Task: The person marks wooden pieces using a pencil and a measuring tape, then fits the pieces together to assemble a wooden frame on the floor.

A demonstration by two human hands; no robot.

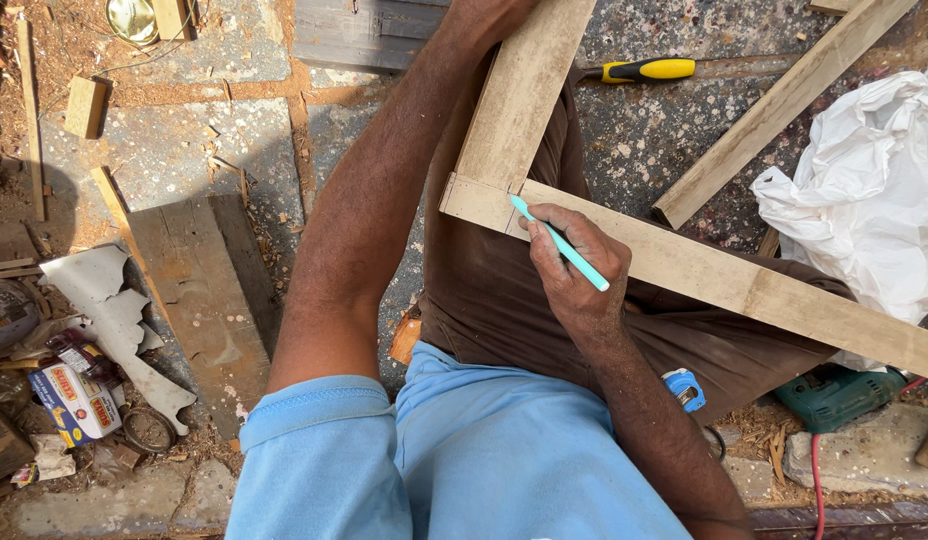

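Right hand (574, 265) gripping teal pencil (562, 245), tip on corner joint of wooden frame (684, 262); left hand hidden, grip untellable; frame likely stiff, light, best held by rails.

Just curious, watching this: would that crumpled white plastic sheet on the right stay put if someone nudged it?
Probably not. The crumpled white plastic sheet looks thin and floppy, so it would likely fold and slide. It seems light, so it may lift easily.

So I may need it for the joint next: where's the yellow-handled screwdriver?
In the head view, the screwdriver lies on the speckled floor at upper centre-right, just right of the upright board and left of the loose slanted plank.
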